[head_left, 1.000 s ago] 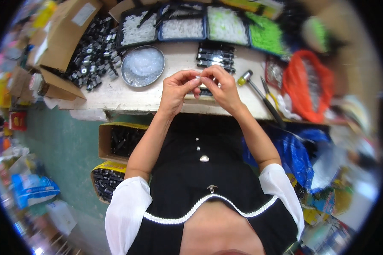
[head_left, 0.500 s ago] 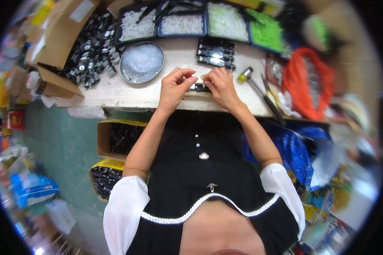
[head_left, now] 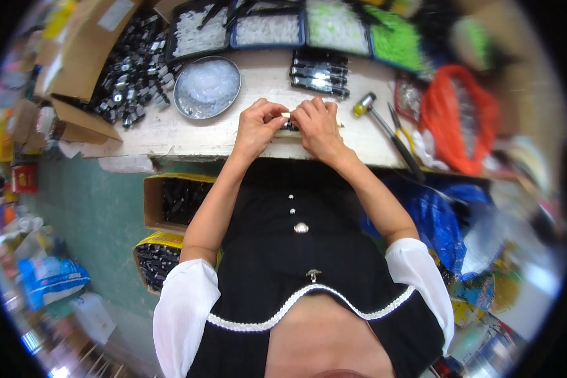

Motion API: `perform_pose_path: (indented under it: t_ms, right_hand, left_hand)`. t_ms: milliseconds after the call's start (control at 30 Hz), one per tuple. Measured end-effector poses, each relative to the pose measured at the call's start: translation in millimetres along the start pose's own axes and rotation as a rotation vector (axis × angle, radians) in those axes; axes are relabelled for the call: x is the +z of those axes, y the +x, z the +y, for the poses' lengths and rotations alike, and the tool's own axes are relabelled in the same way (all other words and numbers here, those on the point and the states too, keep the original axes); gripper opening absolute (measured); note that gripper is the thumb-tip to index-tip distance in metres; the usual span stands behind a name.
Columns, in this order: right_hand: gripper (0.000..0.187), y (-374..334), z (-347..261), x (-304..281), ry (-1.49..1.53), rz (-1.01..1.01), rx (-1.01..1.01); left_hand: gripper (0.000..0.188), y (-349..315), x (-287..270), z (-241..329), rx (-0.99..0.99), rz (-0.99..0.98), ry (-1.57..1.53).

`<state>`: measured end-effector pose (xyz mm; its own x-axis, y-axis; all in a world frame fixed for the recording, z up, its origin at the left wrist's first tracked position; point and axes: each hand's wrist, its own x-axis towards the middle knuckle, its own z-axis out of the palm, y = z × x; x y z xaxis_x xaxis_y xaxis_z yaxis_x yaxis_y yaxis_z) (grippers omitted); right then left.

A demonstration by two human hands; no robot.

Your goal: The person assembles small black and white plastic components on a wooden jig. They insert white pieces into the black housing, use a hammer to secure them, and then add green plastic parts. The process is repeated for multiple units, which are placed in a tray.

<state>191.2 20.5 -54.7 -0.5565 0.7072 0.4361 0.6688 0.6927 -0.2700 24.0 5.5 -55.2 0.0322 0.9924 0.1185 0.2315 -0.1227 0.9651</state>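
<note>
Right hand [head_left: 321, 129] down over black part [head_left: 288, 126]

Vs 0.5 s ago: right hand has lowered and flattened, covering more of the part; left hand [head_left: 255, 129] barely moved. Right fingers bent, close together over it; grip underneath hidden, can't tell. Left thumb and index nearly pinched, at the part's left end; can't tell if gripping. Part sits between both hands, near the bench's [head_left: 170, 135] front edge.

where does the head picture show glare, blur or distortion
Head view, middle: left hand and right hand fairly sharp, with bright glare on the lined-up black pieces; head view, far right: background clutter blurred, out of focus; head view, rim: fisheye distortion strongest, corners black.
</note>
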Motion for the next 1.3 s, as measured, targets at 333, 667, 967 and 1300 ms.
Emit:
perform_pose_path:
  t_ms: [333,667,967,1300]
  right_hand:
    - [0.010,-7,53,-43,0.234,0.102,0.254]
    - [0.017,-63,178,-110,-0.365,0.033,0.708]
    - [0.015,-54,185,-98,-0.411,-0.087,0.765]
    - [0.025,-59,180,-118,-0.285,0.142,0.671]
  left_hand:
    - [0.022,32,5,32,0.063,-0.339,0.786]
    - [0.023,168,58,61,0.254,-0.156,0.777]
    - [0.017,234,81,29,0.274,-0.127,0.975]
    - [0.007,198,46,63,0.045,-0.220,-0.253]
